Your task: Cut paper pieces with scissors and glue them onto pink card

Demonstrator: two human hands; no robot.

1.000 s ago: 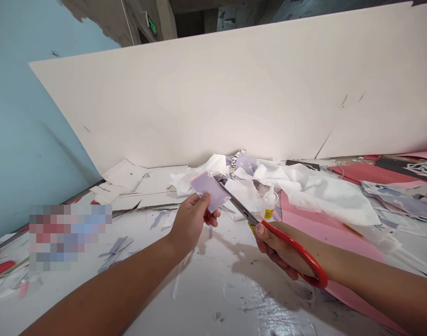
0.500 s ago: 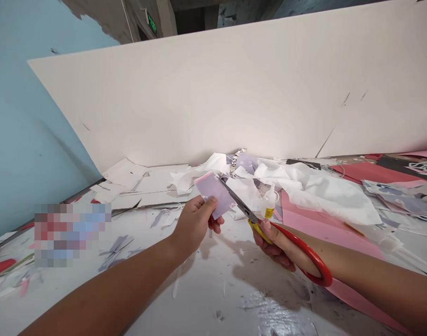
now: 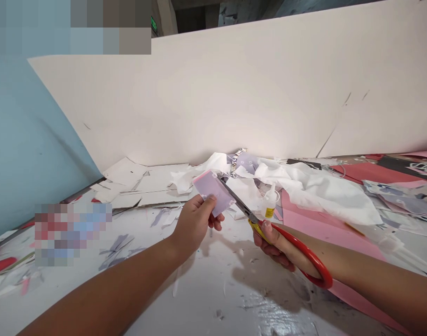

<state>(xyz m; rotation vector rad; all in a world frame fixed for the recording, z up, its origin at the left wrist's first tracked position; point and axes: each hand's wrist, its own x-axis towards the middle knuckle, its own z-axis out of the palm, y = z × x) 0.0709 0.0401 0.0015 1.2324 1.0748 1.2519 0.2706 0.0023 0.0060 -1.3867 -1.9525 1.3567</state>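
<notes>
Between the thumb and fingers of my left hand (image 3: 198,219) is a small lilac piece (image 3: 213,186) with pale flower marks and a pink edge; whether it is paper or cloth I cannot tell. My right hand (image 3: 276,242) is closed around a pair of scissors (image 3: 243,207) with red and yellow handles. The blades point up and left, along the right edge of the lilac piece. A small white glue bottle (image 3: 270,203) with a yellow label stands just behind the scissors.
A tall white board (image 3: 213,102) rises at the back. Crumpled white cloth (image 3: 314,189) lies before it. Pink sheets (image 3: 314,228) spread to the right, with red sheets (image 3: 367,172) beyond. Cardboard pieces (image 3: 126,175) lie at back left, and lilac scraps (image 3: 117,249) dot the white table (image 3: 199,303).
The lilac piece has shifted slightly left and up, away from the scissor blades. My right hand and the scissors are almost where they were.
</notes>
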